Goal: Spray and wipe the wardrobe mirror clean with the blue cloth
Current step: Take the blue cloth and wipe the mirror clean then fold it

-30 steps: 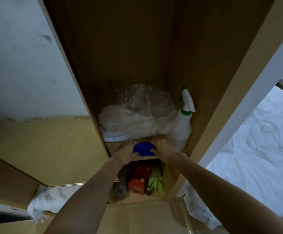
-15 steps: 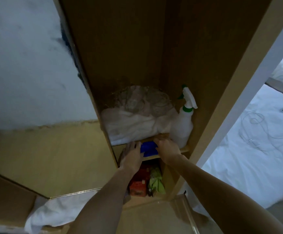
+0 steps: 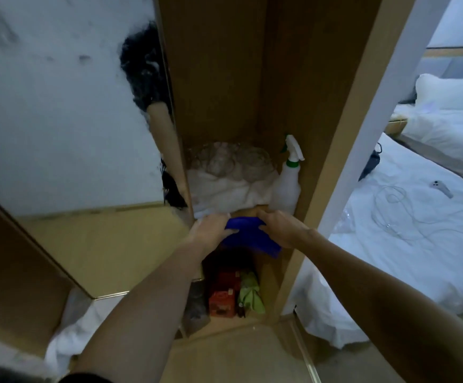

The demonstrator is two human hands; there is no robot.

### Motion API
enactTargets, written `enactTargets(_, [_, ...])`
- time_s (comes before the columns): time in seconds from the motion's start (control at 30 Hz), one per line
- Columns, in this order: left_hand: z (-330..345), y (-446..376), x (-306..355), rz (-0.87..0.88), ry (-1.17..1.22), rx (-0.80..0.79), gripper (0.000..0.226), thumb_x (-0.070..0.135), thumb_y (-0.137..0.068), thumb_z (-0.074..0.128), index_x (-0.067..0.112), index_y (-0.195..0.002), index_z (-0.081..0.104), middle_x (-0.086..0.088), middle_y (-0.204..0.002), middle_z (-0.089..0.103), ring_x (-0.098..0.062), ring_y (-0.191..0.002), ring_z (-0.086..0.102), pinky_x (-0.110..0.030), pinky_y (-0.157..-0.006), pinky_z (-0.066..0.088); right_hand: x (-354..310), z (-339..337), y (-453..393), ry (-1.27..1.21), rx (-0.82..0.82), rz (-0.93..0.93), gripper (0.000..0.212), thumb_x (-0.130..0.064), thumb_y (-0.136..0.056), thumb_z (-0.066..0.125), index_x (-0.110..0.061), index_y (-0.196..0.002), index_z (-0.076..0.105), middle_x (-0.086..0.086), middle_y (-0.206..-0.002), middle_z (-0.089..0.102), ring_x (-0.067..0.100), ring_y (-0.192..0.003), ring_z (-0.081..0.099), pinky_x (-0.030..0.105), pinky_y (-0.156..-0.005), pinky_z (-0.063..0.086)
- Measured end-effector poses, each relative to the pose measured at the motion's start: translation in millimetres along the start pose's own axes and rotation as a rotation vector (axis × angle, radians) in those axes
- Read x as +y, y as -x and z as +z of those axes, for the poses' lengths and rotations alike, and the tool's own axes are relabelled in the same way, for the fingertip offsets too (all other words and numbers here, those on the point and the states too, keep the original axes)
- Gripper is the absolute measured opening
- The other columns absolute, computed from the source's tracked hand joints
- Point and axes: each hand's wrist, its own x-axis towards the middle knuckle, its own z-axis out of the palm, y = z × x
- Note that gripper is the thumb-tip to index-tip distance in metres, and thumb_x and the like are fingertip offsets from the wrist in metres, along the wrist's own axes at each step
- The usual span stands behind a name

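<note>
The blue cloth (image 3: pixel 249 236) hangs at the front edge of the wardrobe's middle shelf, held between both hands. My left hand (image 3: pixel 211 230) grips its left side and my right hand (image 3: pixel 280 226) grips its right side. A white spray bottle with a green collar (image 3: pixel 289 181) stands upright at the shelf's right end, just behind my right hand. The wardrobe mirror (image 3: pixel 67 128) fills the left of the view and reflects a pale wall, the floor and part of a person.
A white bundle topped with clear plastic (image 3: pixel 230 178) fills the shelf behind the cloth. Red boxes (image 3: pixel 223 294) and a green bag (image 3: pixel 249 291) sit on the shelf below. A bed with white sheets and cables (image 3: pixel 407 217) lies to the right.
The cloth has been pulled forward off the shelf and now hangs lower and wider between my hands. The view has tilted upward, showing more of the mirror and bed.
</note>
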Motion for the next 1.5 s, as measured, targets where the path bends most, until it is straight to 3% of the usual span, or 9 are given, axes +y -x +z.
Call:
enactTargets(0.13, [-26.7, 52.9, 14.1, 0.043, -0.086, 0.064, 0.042, 0.054, -0.090, 0.056, 0.013, -0.100, 0.060, -0.007, -0.097, 0.064, -0.024, -0.091, 0.062, -0.031, -0.072, 0.042, -23.0, -12.3, 48.4, 0.005, 0.043, -0.029, 0.018, -0.027, -0.102, 0.044, -0.018, -0.116, 0.052, 0.005, -0.102, 0.059, 0.024, -0.091, 0.059, 0.034, -0.074, 0.046])
enactTargets(0.37, [-46.4, 160.7, 38.9, 0.042, -0.059, 0.077, 0.041, 0.052, -0.086, 0.064, 0.014, -0.094, 0.050, -0.006, -0.086, 0.062, -0.025, -0.081, 0.062, -0.031, -0.062, 0.039, -59.2, -6.2, 122.6, -0.061, 0.072, -0.103, 0.013, -0.026, -0.093, 0.064, -0.017, -0.099, 0.057, 0.001, -0.090, 0.059, 0.023, -0.084, 0.059, 0.031, -0.068, 0.041])
enactTargets(0.57, [-53.3, 230.9, 31.4, -0.077, -0.032, 0.091, 0.047, 0.060, -0.081, 0.065, 0.018, -0.092, 0.046, -0.004, -0.088, 0.064, -0.024, -0.080, 0.061, -0.038, -0.069, 0.051, -98.5, -2.4, 156.8, -0.153, 0.144, -0.157, 0.018, -0.025, -0.089, 0.069, -0.028, -0.085, 0.052, -0.009, -0.082, 0.054, 0.013, -0.079, 0.054, 0.027, -0.065, 0.039])
enactTargets(0.8, [-67.7, 294.6, -5.6, -0.215, 0.107, 0.124, 0.049, 0.061, -0.091, 0.047, 0.013, -0.098, 0.052, -0.007, -0.087, 0.065, -0.024, -0.077, 0.062, -0.042, -0.073, 0.055, -165.8, 1.9, 160.2, -0.163, 0.094, -0.202, 0.004, -0.021, -0.092, 0.065, -0.021, -0.094, 0.062, 0.001, -0.097, 0.065, 0.017, -0.089, 0.060, 0.030, -0.076, 0.048])
enactTargets(0.87, [-72.6, 315.6, -23.0, -0.242, 0.104, 0.107, 0.045, 0.057, -0.094, 0.046, 0.013, -0.102, 0.053, -0.008, -0.090, 0.066, -0.025, -0.081, 0.063, -0.040, -0.076, 0.055, -194.4, 1.9, 156.1, -0.140, 0.071, -0.226, 0.009, -0.019, -0.093, 0.063, -0.016, -0.100, 0.067, 0.003, -0.099, 0.066, 0.019, -0.091, 0.060, 0.035, -0.080, 0.051])
enactTargets(1.03, [-87.1, 356.0, -67.3, -0.270, 0.087, 0.174, 0.039, 0.054, -0.097, 0.041, 0.017, -0.097, 0.052, -0.003, -0.087, 0.065, -0.021, -0.078, 0.064, -0.041, -0.074, 0.057, -256.3, 8.7, 148.3, -0.194, 0.066, -0.232, 0.021, -0.011, -0.098, 0.047, -0.018, -0.108, 0.065, 0.003, -0.102, 0.064, 0.019, -0.091, 0.061, 0.033, -0.075, 0.051])
enactTargets(1.17, [-103.7, 369.5, -95.8, -0.240, 0.100, 0.193, 0.041, 0.059, -0.095, 0.038, 0.021, -0.096, 0.053, 0.002, -0.084, 0.065, -0.017, -0.076, 0.064, -0.041, -0.075, 0.057, -289.9, 12.5, 140.8, -0.221, 0.123, -0.201, 0.024, -0.007, -0.097, 0.037, -0.017, -0.100, 0.058, 0.004, -0.099, 0.061, 0.021, -0.086, 0.057, 0.037, -0.074, 0.049])
enactTargets(1.33, [-129.0, 369.4, -111.3, -0.190, 0.077, 0.237, 0.033, 0.054, -0.098, 0.040, 0.024, -0.093, 0.053, 0.002, -0.088, 0.064, -0.014, -0.079, 0.061, -0.030, -0.073, 0.052, -314.9, 4.1, 138.9, -0.100, 0.264, -0.202, 0.017, -0.026, -0.100, 0.038, -0.019, -0.092, 0.050, -0.001, -0.082, 0.056, 0.017, -0.073, 0.055, 0.029, -0.060, 0.037])
enactTargets(1.5, [-157.6, 365.6, -116.1, -0.090, 0.059, 0.301, 0.036, 0.049, -0.098, 0.044, 0.018, -0.099, 0.062, -0.001, -0.092, 0.068, -0.015, -0.081, 0.064, -0.034, -0.078, 0.055, -322.7, -17.0, 138.7, 0.059, 0.356, -0.238, 0.040, -0.054, -0.101, 0.031, -0.019, -0.096, 0.052, 0.001, -0.083, 0.062, 0.017, -0.071, 0.059, 0.033, -0.068, 0.051])
